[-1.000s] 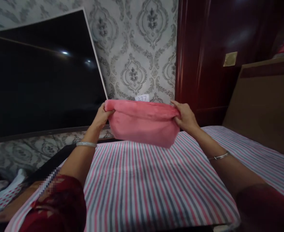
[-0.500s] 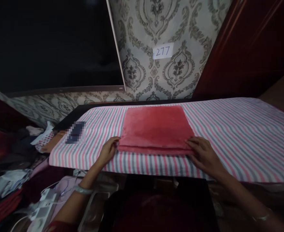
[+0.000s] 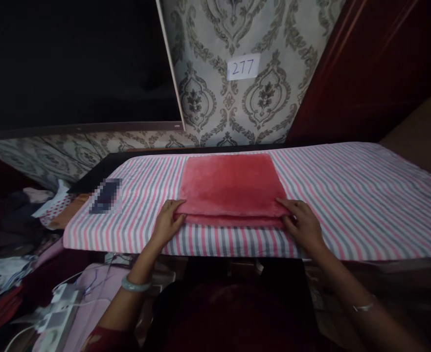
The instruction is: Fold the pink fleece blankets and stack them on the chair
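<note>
Head view. A folded red towel [image 3: 232, 188] lies flat on the striped cloth [image 3: 347, 195] that covers the table, near its front edge and left of the cloth's middle. The left hand [image 3: 169, 222] rests at the towel's near left corner with the fingers curled onto the folded edge; the right hand [image 3: 303, 222] rests at the near right corner, fingers laid over the edge and thumb beside it. Both hands touch the towel, but whether either one pinches the layers or only presses on them cannot be told. Each wrist carries a bangle.

Compared with half a second ago, the towel lies in the same folded shape and at the same place on the cloth. The left hand has moved from just beside the corner onto it, and the right hand's fingers now reach further over the fold. One second ago the towel was held up in the air between both hands, above the cloth; it is now set down.

Behind the table stand a patterned wall and a paper label [image 3: 243, 67] reading 277, with a dark television screen [image 3: 72, 63] to the left. A blurred dark object [image 3: 105, 195] lies on the cloth's left end. Clothes and a white power strip [image 3: 59, 318] lie below, at the left.
</note>
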Action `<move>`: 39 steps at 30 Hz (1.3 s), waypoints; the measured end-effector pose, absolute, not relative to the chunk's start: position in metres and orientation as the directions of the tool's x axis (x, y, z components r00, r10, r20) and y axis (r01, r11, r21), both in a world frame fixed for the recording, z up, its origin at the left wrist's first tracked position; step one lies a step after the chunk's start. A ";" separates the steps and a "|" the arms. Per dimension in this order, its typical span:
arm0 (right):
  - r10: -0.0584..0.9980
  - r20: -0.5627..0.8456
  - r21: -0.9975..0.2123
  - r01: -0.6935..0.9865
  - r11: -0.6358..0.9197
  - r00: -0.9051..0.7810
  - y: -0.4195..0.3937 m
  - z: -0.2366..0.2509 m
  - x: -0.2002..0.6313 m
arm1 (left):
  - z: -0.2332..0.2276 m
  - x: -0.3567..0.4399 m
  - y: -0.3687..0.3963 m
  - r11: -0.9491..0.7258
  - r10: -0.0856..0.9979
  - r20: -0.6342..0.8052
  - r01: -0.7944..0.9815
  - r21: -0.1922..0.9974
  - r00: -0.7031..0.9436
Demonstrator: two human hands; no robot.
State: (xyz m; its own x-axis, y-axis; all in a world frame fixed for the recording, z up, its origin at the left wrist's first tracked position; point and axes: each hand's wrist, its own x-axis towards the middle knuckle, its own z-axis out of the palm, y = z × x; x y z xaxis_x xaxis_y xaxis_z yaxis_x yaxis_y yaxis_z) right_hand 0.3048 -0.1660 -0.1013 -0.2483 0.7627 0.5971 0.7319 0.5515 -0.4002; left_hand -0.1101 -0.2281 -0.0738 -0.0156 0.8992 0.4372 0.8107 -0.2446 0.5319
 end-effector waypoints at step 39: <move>0.970 0.148 -0.248 0.943 0.224 -0.192 -0.021 -0.010 0.168 | 0.008 -0.027 -0.046 0.133 0.984 0.110 0.989 0.068 -0.139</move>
